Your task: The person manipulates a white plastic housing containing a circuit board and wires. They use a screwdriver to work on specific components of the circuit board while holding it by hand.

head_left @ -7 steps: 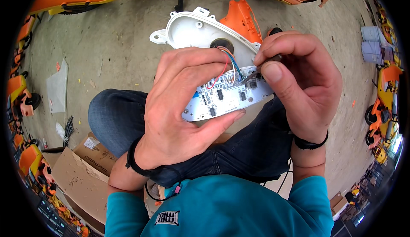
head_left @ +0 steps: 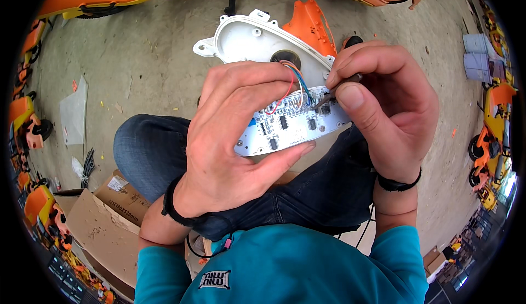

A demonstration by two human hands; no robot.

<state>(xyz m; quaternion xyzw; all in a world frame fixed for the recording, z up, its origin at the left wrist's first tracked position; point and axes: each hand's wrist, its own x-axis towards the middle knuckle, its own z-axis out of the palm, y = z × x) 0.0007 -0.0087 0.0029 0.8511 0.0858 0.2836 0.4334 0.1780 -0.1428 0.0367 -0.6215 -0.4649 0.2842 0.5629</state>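
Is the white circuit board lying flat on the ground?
No, the left hand holds the circuit board up over the person's lap, above the concrete floor.

A white printed circuit board (head_left: 290,126) is dotted with small black chips and silver solder points, with a blue patch at one edge. Thin wires (head_left: 293,82) in red, blue, orange and white are seen at its top. A white moulded plastic housing (head_left: 246,41) is marked by a dark round opening. An orange plastic panel (head_left: 312,24) is seen against the grey, speckled concrete floor (head_left: 142,63). Dark blue denim jeans (head_left: 148,150), a teal shirt (head_left: 296,265) and black wristbands (head_left: 171,205) are worn. Brown cardboard (head_left: 98,233) is shown plain.
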